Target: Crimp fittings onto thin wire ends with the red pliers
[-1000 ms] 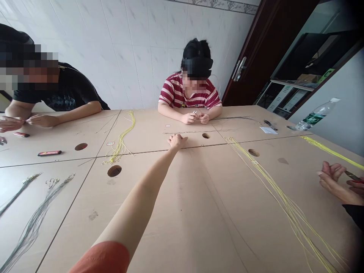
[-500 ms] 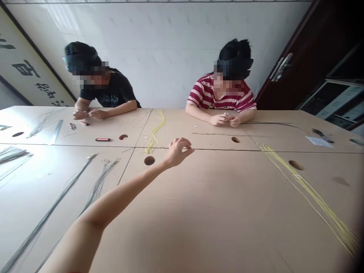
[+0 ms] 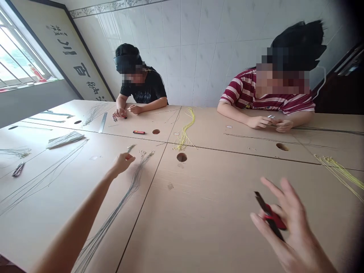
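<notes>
My left hand point(image 3: 123, 163) is closed over a bundle of thin grey wires point(image 3: 131, 146), just below its tip, which pokes out past my fingers; my forearm hides the rest. Beside it on the right lies a second grey wire bundle point(image 3: 132, 189), its ends fanned out. On the right, blurred by motion, my right hand point(image 3: 290, 223) keeps a red-and-black bladed tool point(image 3: 273, 217) in the palm while some fingers are spread. The tool's exact kind cannot be made out.
Two co-workers sit opposite, a person in black point(image 3: 145, 89) and a person in red stripes point(image 3: 241, 93). Yellow wires point(image 3: 187, 127), a metal ruler point(image 3: 103, 122), a red-and-black case point(image 3: 139, 132) and snips point(image 3: 18, 169) lie on the table point(image 3: 204, 212). Round holes pierce it.
The view has swung left. My left hand has gone from the table's middle to the grey bundle on the left. My right hand has come into view with the tool.
</notes>
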Demonstrator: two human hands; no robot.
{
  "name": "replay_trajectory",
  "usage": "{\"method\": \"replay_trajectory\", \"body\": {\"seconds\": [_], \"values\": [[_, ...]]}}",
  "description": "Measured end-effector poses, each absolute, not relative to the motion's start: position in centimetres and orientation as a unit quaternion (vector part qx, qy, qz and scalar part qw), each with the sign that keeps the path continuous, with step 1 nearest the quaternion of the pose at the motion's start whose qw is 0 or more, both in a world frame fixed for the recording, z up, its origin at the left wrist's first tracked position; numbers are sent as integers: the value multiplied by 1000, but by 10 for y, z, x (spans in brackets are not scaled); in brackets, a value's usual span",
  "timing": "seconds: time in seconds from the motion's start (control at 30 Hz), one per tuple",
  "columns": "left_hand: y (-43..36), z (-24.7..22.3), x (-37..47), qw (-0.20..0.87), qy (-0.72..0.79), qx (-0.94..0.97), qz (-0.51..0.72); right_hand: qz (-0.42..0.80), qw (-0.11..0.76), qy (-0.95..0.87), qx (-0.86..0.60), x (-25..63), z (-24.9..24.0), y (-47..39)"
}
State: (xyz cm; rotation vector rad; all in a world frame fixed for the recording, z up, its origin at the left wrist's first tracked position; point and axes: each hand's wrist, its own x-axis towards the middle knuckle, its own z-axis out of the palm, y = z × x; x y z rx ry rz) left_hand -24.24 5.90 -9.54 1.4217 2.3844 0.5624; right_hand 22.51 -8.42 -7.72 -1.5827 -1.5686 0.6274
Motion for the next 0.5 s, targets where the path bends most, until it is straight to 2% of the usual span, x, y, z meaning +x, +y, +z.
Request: {"method": "replay_trajectory", "body": {"seconds": [0.23, 0.5], "values": [[111, -122, -254, 210, 849, 461, 150, 388, 369, -625, -568, 136, -73, -55], [140, -120, -254, 233, 843, 464, 138, 399, 359, -600, -594, 133, -77, -56]]}}
